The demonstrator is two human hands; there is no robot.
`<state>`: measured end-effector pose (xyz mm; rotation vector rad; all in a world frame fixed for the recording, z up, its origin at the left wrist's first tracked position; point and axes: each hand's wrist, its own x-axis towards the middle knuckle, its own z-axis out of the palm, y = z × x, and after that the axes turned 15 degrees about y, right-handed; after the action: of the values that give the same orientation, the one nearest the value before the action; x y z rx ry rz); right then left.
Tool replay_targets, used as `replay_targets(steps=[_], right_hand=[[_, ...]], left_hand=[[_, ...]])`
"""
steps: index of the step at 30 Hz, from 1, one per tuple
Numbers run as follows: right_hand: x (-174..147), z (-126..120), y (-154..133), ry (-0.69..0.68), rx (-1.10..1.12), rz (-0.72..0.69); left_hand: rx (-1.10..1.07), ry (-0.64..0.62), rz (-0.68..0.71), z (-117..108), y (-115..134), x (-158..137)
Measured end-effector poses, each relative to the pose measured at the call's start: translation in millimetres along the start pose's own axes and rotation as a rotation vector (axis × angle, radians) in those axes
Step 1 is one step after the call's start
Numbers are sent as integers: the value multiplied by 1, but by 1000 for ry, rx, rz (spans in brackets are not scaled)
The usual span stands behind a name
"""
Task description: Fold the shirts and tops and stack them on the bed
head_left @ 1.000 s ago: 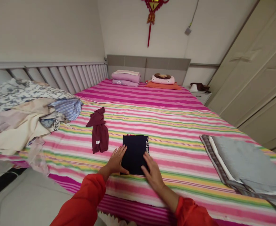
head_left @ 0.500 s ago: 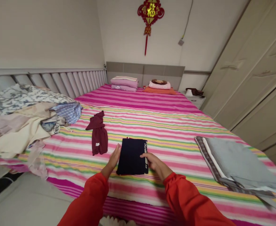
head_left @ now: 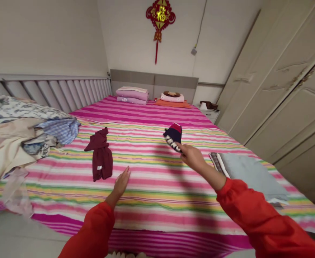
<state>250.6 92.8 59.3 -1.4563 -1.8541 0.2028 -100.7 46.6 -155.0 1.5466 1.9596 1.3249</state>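
Pinched in my right hand (head_left: 193,156) is a folded navy garment (head_left: 173,134) with white lettering and a red part at its top, held up above the bed. My left hand (head_left: 122,181) is over the striped sheet, fingers stretched out and holding nothing. Left of that hand lies a maroon garment (head_left: 102,161) with a small white label, its upper part folded across. To the right, a stack of folded clothes (head_left: 254,173), light grey-blue on top, lies beyond my right forearm, which partly covers it.
A loose heap of clothes (head_left: 25,125) covers the bed's left side. Folded lilac bedding (head_left: 132,95) and a pink pillow (head_left: 172,97) rest by the headboard (head_left: 176,80). A nightstand (head_left: 210,114) and a wardrobe (head_left: 276,89) stand on the right.
My right hand has lifted the navy garment off the bed and carried it forward and right. The left hand has come away from it. The view has turned slightly right.
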Motion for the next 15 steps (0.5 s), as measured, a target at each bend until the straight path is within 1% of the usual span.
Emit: replay_targets(steps=[2, 3, 4, 5, 7, 9, 12, 13, 15], right_hand=[[-43, 22, 15, -76, -369, -303], [-67, 34, 25, -155, -481, -409], [-91, 45, 34, -225, -548, -478], [-113, 55, 43, -271, -578, -512], [-146, 64, 56, -261, -580, -464], [-162, 60, 65, -208, -485, -370], [-160, 47, 67, -75, -290, -251], [-156, 45, 65, -14, -238, -221], [-148, 49, 58, 105, -156, -168]], left_hand=[[2, -1, -6, -1, 2, 0], [3, -2, -8, -1, 3, 0], [4, -4, -11, -2, 4, 0], [5, -5, -13, -4, 5, 0], [6, -5, -18, -7, 5, 2], [5, 7, -20, -8, 5, 4], [16, 56, -28, 0, 16, 0], [16, 74, -15, 8, 24, -4], [-13, 94, 90, 31, 51, -18]])
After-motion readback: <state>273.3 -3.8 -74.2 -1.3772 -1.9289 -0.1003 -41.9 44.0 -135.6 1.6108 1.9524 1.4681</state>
